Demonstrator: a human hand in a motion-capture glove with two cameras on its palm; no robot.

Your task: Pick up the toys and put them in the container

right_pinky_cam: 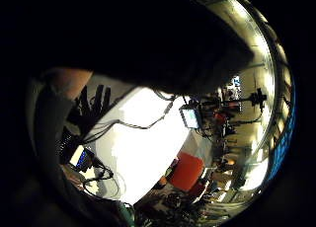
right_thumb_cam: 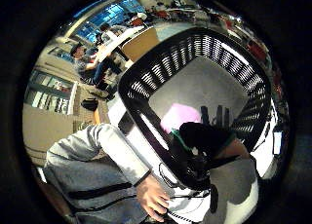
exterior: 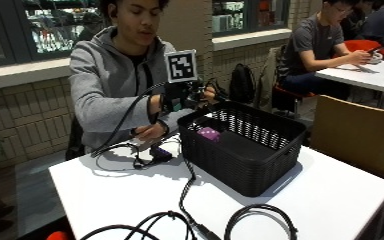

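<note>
A black slatted basket stands on the white table. A purple toy lies on the basket's floor near its left wall, and shows pink in the thumb side palm view. My gloved right hand hovers above the basket's near left corner. Its shadow on the basket floor shows straight, spread fingers. A dark shape with a green edge sits close to the palm over the rim; I cannot tell what it is. The bare left hand rests on the table beside the basket.
Black cables loop across the table's front and run up to the hand. A small dark device lies left of the basket. A wooden chair stands behind the table on the right.
</note>
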